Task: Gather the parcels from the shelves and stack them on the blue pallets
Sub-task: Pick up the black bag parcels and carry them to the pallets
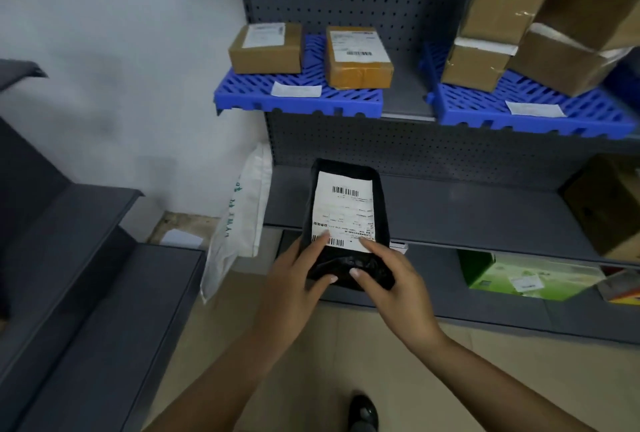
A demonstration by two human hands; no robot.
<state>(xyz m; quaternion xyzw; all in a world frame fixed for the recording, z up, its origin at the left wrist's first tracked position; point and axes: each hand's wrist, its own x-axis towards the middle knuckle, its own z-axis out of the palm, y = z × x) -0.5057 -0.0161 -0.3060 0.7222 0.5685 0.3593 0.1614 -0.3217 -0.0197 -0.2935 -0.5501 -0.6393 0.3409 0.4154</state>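
A black shoe [362,410] on the tiled floor [485,379].

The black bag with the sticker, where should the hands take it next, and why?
Probably up onto the left blue plastic pallet. Both the left hand and the right hand already grip the black plastic parcel bag by its near end, and that pallet shows bare space in front of its two brown cardboard boxes.

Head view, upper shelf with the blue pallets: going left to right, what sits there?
Small brown box → orange-taped box on the left blue pallet → bare grey shelf gap → stacked cardboard boxes on the right blue pallet.
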